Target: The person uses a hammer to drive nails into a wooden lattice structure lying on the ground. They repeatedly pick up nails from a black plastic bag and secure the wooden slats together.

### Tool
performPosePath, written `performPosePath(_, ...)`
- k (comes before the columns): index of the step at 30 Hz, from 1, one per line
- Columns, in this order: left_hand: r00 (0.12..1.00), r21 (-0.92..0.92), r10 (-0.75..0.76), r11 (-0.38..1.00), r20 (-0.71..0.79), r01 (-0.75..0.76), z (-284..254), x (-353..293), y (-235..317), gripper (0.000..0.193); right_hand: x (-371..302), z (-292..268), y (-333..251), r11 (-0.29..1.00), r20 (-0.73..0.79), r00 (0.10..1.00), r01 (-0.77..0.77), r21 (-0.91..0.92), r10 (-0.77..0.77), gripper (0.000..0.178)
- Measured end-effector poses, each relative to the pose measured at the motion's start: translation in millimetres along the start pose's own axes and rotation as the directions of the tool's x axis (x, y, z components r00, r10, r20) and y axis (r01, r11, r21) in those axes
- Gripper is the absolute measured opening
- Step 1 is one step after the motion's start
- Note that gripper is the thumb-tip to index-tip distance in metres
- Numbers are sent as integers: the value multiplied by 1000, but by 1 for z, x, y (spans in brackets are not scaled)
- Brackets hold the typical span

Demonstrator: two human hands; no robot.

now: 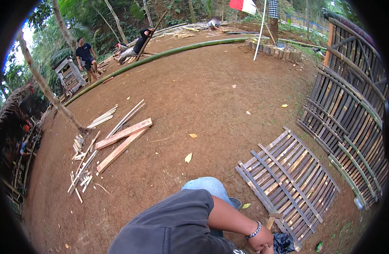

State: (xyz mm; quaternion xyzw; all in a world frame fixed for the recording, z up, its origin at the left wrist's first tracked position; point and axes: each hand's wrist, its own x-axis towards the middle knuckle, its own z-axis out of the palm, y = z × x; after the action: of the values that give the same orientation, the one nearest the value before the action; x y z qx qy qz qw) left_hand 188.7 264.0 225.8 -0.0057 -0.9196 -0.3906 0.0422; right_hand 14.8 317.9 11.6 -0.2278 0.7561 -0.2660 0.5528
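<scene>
My left arm, in a dark short sleeve with a chain bracelet (254,230) at the wrist, reaches to the lower right. My left hand (260,242) is closed, its fingers curled down; what they grip is hidden. A bit of skin below it at the bottom edge may belong to my right hand, whose fingers do not show clearly. Beside the left hand lies a black plastic bag (283,243). Just above are small wood blocks (270,222), at the near edge of a slatted bamboo panel (287,182) lying on the ground.
A tall bamboo slat fence (351,106) stands at right. Wooden planks (124,137) and thin strips (82,173) lie on brown dirt at left. Beyond a long green bamboo pole (160,55) are several people, including one standing person (85,55). A flagpole (260,31) rises at the back.
</scene>
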Motion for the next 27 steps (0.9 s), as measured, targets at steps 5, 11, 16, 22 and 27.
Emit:
performPosePath(5, 983, -212, 46, 974, -178, -84, -13, 24, 20, 26, 16, 8, -7, 995, -72, 993, 85, -52, -89, 47)
performPosePath(11, 852, -313, 161, 883, -499, -350, 12, 59, 43, 39, 53, 24, -11, 929, -204, 915, 309, -202, -349, 50)
performPosePath(16, 940, -428, 89, 874, -328, -232, -5, 56, 89, 42, 59, 36, -44, 868, -274, 835, 397, -299, -476, 47)
performPosePath(22, 885, -335, -2, 926, -467, -174, -30, 59, 100, 28, 22, 14, -88, 738, -289, 734, 406, -539, -614, 39)
performPosePath(27, 801, -715, -238, 629, -549, -304, -40, 82, 109, 20, 41, -52, -101, 727, -262, 738, 420, -544, -622, 43)
